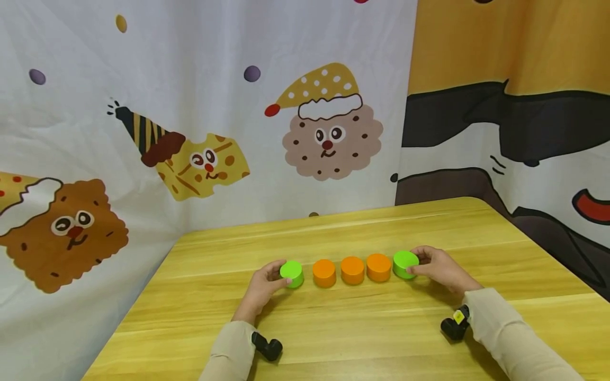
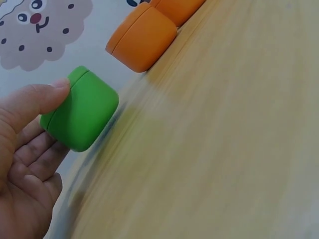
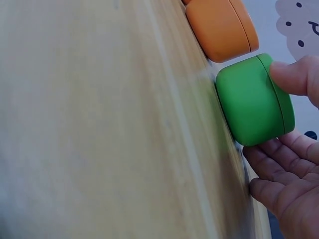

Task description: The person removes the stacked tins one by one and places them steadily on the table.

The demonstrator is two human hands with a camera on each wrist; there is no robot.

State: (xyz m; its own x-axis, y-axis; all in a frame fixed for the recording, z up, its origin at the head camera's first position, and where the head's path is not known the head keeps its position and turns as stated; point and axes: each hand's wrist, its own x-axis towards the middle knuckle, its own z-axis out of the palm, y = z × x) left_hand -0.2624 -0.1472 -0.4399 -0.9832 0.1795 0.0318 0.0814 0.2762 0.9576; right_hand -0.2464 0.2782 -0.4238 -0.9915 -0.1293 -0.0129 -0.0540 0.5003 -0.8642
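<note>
From the head camera, we see five round lidded tins in a row on the wooden table (image 1: 429,222): our left hand (image 1: 261,290) grips the left green tin (image 1: 292,273), our right hand (image 1: 440,269) grips the right green tin (image 1: 405,264), with three orange tins (image 1: 352,270) between them. At the left wrist, our thumb and fingers (image 2: 37,149) pinch the green tin, an orange one near it. At the right wrist, our thumb (image 3: 294,77) and fingers clasp the other green tin, just beside an orange one.
</note>
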